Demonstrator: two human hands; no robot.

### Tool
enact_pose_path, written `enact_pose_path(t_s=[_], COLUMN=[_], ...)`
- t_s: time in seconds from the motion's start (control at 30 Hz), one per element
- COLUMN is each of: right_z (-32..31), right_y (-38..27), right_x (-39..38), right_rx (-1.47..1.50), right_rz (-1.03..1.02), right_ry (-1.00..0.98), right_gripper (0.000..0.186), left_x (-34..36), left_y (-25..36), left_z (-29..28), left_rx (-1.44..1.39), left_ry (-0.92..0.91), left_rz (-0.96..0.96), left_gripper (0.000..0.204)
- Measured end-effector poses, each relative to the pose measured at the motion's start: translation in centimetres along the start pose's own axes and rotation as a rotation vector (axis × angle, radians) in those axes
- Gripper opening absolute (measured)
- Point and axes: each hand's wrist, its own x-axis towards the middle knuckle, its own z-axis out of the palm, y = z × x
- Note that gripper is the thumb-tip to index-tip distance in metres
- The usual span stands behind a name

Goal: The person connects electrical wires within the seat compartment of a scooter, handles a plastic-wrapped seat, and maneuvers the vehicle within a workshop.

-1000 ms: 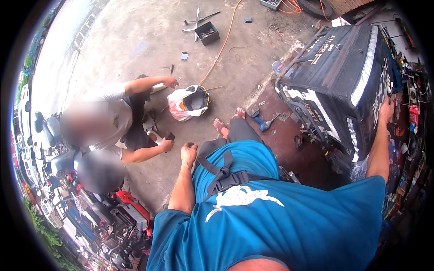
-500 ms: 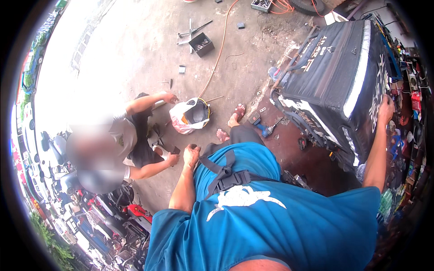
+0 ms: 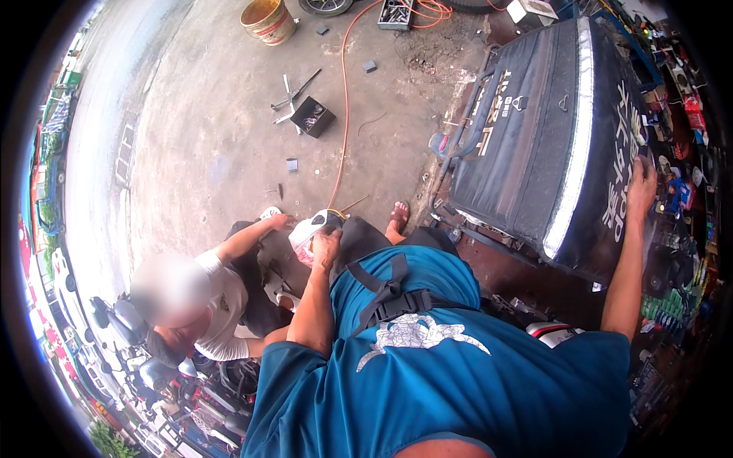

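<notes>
My right hand [image 3: 644,182] grips the side of a large black fabric delivery box [image 3: 527,145] with a white reflective strip and a metal rack. My left hand [image 3: 326,246] is raised with curled fingers in front of a white plastic bag [image 3: 304,230] with a dark round item in it; what it holds, if anything, I cannot make out. My sandalled foot [image 3: 397,217] is beside the rack. A co-worker [image 3: 221,298] in a light shirt crouches at my left, an arm reaching beside the bag.
An orange hose [image 3: 345,114] crosses the concrete. Beyond are a cross wrench [image 3: 288,101], a black box [image 3: 312,117], a socket case [image 3: 395,15] and a yellow bucket [image 3: 263,21]. Scooters [image 3: 195,397] crowd the lower left; clutter [image 3: 679,198] lines the right.
My left hand has moved up and forward, now overlapping the bag, and my legs have shifted. The view has moved, bringing in the bucket. The blue drill is now hidden.
</notes>
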Motion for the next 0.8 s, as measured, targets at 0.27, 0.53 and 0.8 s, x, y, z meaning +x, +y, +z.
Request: enact_pose_path(t_s=[0.27, 0.53, 0.8], right_z=[0.0, -0.5, -2.7], right_y=[0.1, -0.1, 3.9], right_x=[-0.2, -1.0, -2.4], right_rx=[-0.007, -0.155, -0.400], right_rz=[0.019, 0.136, 0.300], right_ry=[0.003, 0.019, 0.029], right_gripper=[0.045, 0.043, 0.049], left_x=[6.9, 13.9, 26.0], left_y=[1.4, 6.8, 5.8], left_z=[-1.3, -5.2, -12.7], left_rx=[0.226, 0.040, 0.165], left_ry=[-0.056, -0.113, -0.087], left_rz=[0.400, 0.155, 0.193], left_gripper=[0.038, 0.036, 0.032])
